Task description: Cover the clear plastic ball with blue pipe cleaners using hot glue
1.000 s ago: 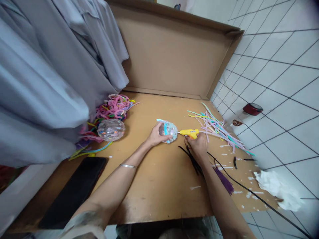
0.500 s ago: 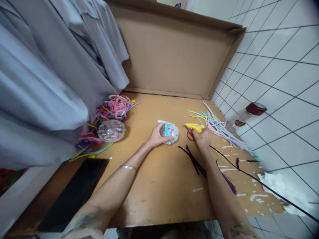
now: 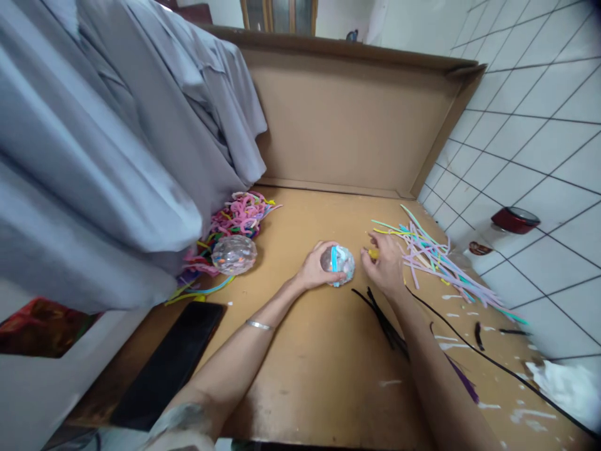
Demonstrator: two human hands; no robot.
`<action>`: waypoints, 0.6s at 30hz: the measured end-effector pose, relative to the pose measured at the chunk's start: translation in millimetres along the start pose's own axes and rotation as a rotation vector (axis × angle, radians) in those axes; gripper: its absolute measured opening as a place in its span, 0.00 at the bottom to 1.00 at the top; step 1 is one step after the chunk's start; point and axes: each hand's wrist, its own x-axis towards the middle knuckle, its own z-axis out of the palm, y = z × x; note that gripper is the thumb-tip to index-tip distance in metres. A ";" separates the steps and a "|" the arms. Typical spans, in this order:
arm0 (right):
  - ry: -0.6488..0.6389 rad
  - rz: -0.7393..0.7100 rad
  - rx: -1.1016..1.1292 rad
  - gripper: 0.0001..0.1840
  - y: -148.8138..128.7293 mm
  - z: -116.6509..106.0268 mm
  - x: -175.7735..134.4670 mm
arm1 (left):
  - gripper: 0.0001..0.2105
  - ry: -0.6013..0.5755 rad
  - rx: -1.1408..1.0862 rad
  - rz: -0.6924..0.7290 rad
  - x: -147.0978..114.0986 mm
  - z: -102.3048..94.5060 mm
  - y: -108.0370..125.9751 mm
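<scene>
My left hand [image 3: 319, 268] is closed around a small clear round plastic piece [image 3: 345, 266] with a light-blue band and pale fuzzy trim, resting at the table's middle. Just right of it, my right hand [image 3: 384, 260] has its fingers curled around a yellow glue gun [image 3: 374, 253]. Most of the gun is hidden by the hand, and its black cord [image 3: 469, 351] trails off to the lower right. Black pipe cleaners [image 3: 382, 319] lie by the right wrist. A second clear faceted plastic piece [image 3: 235, 255] stands to the left.
Pink and mixed pipe cleaners [image 3: 244, 213] are heaped at left beside grey cloth [image 3: 141, 156]. Pastel pipe cleaners [image 3: 432, 257] spread at right, near a red-lidded jar [image 3: 511, 222]. A black phone-like slab [image 3: 169, 363] lies front left. Cardboard [image 3: 352, 119] stands behind.
The camera view has shifted, so everything sits further right and lower. The glue gun, shown side-on with its nozzle leftward before, is now mostly covered by my right hand, which has turned.
</scene>
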 end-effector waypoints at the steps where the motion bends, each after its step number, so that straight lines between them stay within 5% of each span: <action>1: -0.017 -0.075 0.043 0.22 -10.6 -2.1 4.0 | 0.35 -0.003 0.004 0.010 0.3 0.6 0.5; 9: -0.107 -0.326 0.170 0.14 -44.6 -5.3 14.6 | 0.35 0.025 0.033 0.064 1.2 4.0 3.2; 18: -0.013 -0.048 0.313 0.12 -40.4 1.6 4.4 | 0.35 0.016 -0.003 0.030 0.8 3.3 8.8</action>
